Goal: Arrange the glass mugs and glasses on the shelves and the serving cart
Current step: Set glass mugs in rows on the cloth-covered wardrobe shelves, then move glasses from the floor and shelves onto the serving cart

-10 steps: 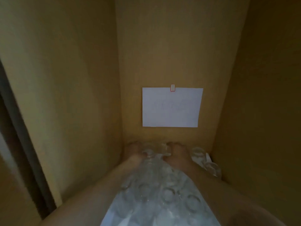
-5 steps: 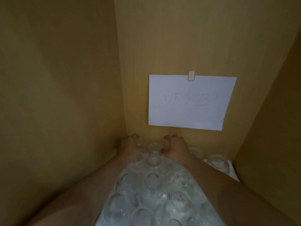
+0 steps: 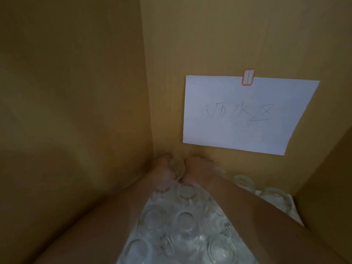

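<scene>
Fingers of L hand (image 3: pixel 165 169) and R hand (image 3: pixel 198 168) were curled at far end of the compartment, at 12 o'clock from the glass rows, flanking one clear glass (image 3: pixel 176 165) in the back-left corner. Glass sat between the two hands; both appeared to touch it, but blur and dim light left the actual grip unclear. Cannot tell how firmly either held.

Forearms ran back toward 6 o'clock, either side of the packed glasses (image 3: pixel 182 223), which stood mouth-down in rows on a pale liner (image 3: pixel 297 216) on the shelf floor. Two more glasses (image 3: pixel 244 182) stood at 3 o'clock of R forearm, near back wall.

White paper sign (image 3: pixel 247 115) w/ handwritten characters hung on wooden back panel (image 3: pixel 209 44), at 1 o'clock above the hands, fixed by red-edged sticker (image 3: pixel 248 77). Left side panel (image 3: pixel 72 92) plain wood.
</scene>
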A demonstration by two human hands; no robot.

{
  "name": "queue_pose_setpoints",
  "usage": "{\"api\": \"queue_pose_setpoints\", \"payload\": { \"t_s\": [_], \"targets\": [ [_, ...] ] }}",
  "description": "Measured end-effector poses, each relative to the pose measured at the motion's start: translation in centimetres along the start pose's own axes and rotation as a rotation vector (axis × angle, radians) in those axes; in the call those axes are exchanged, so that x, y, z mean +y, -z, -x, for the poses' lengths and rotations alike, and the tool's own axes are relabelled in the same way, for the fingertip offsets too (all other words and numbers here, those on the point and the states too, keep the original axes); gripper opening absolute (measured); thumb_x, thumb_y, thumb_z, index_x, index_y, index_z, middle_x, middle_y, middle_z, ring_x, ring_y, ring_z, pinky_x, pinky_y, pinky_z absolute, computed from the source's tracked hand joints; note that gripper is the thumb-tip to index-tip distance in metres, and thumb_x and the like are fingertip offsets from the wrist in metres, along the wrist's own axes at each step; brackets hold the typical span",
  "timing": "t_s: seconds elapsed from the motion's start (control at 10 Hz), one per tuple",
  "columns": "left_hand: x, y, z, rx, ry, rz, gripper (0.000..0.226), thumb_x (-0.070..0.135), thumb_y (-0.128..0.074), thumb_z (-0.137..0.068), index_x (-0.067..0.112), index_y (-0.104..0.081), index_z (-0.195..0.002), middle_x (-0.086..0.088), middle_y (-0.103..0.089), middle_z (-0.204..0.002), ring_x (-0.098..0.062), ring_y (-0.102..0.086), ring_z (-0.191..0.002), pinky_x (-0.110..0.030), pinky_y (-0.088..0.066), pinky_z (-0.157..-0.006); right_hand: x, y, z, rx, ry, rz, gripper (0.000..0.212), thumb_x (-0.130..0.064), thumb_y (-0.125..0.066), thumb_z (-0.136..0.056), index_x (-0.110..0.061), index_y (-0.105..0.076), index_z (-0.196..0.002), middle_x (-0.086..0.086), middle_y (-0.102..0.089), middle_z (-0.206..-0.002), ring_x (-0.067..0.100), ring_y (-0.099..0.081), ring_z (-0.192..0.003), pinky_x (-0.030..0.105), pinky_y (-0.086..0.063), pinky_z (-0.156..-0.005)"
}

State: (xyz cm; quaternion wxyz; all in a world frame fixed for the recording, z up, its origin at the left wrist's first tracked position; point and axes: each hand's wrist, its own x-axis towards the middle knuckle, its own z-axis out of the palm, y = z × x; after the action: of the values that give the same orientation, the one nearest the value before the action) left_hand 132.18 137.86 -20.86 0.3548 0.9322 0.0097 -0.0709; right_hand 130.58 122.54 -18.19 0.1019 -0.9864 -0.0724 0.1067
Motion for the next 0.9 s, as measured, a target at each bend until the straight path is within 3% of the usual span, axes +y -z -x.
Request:
{"api": "queue_pose_setpoints", "payload": {
  "t_s": [0.1,0.2,0.4,0.5,0.7,0.8,0.9],
  "targets": [
    [0.5,-0.2,-0.2,-0.020,0.013,0.037,0.060,0.006,-0.076,-0.083,0.019,-0.052,-0.137,-0.005,-0.052,-0.143,-0.023,-0.055,-0.121,-0.025,-0.045,-0.093,0.0,0.3,-0.8,-0.076,0.035,0.045,0.039,-0.045,-0.076,-0.076,-0.024,-0.069,-0.108,-0.001,-0.070,-0.103,0.020,-0.066,-0.089,0.030,-0.047,-0.070],
    [1.0,0.0,0.3,-0.065,0.011,0.021,0.080,-0.003,-0.083,-0.072,0.014,-0.049,-0.142,-0.007,-0.052,-0.142,-0.022,-0.054,-0.120,-0.027,-0.048,-0.089,0.0,0.6,-1.4,-0.198,0.024,0.036,0.046,-0.043,-0.081,-0.077,-0.017,-0.068,-0.113,0.002,-0.069,-0.107,0.021,-0.066,-0.089,0.029,-0.049,-0.067],
    [1.4,1.2,1.0,-0.051,-0.002,-0.047,0.081,0.005,-0.090,-0.063,0.015,-0.053,-0.135,-0.009,-0.058,-0.132,-0.027,-0.059,-0.116,-0.034,-0.054,-0.088,0.1,0.1,-1.9,-0.120,-0.001,-0.103,0.036,-0.028,-0.088,-0.057,-0.019,-0.072,-0.089,-0.002,-0.069,-0.086,0.020,-0.071,-0.080,0.033,-0.060,-0.066],
    [1.5,1.6,1.3,0.001,-0.018,-0.050,0.084,0.011,-0.090,-0.064,0.021,-0.052,-0.139,-0.005,-0.058,-0.132,-0.025,-0.058,-0.117,-0.026,-0.050,-0.082,0.0,0.1,-1.6,-0.054,0.021,-0.148,0.052,-0.028,-0.088,-0.045,-0.018,-0.074,-0.094,-0.002,-0.071,-0.094,0.019,-0.069,-0.083,0.036,-0.062,-0.072],
    [3.0,3.1,2.5,0.160,-0.007,-0.011,0.066,0.011,-0.082,-0.067,0.025,-0.059,-0.127,-0.002,-0.064,-0.122,-0.024,-0.063,-0.111,-0.031,-0.054,-0.092,-0.5,2.7,-0.4,0.021,0.036,-0.270,0.044,-0.025,-0.090,-0.040,-0.012,-0.073,-0.079,0.001,-0.071,-0.085,0.016,-0.069,-0.077,0.034,-0.061,-0.065],
    [4.1,4.2,3.1,0.200,-0.029,-0.037,0.070,0.006,-0.081,-0.066,0.026,-0.058,-0.129,-0.005,-0.064,-0.118,-0.024,-0.063,-0.107,-0.027,-0.054,-0.084,-0.7,4.7,0.7,0.038,0.002,-0.267,0.055,-0.023,-0.091,-0.045,-0.013,-0.074,-0.097,-0.002,-0.068,-0.096,0.016,-0.067,-0.086,0.028,-0.059,-0.070],
    [5.5,5.6,4.2,0.237,-0.071,-0.054,0.075,0.007,-0.081,-0.065,0.025,-0.054,-0.132,-0.008,-0.063,-0.121,-0.027,-0.063,-0.107,-0.031,-0.055,-0.086,-0.6,7.3,2.5,0.104,-0.032,-0.301,0.079,-0.025,-0.093,-0.053,-0.016,-0.067,-0.127,0.000,-0.064,-0.125,0.020,-0.064,-0.111,0.025,-0.054,-0.084]
  ]
}}
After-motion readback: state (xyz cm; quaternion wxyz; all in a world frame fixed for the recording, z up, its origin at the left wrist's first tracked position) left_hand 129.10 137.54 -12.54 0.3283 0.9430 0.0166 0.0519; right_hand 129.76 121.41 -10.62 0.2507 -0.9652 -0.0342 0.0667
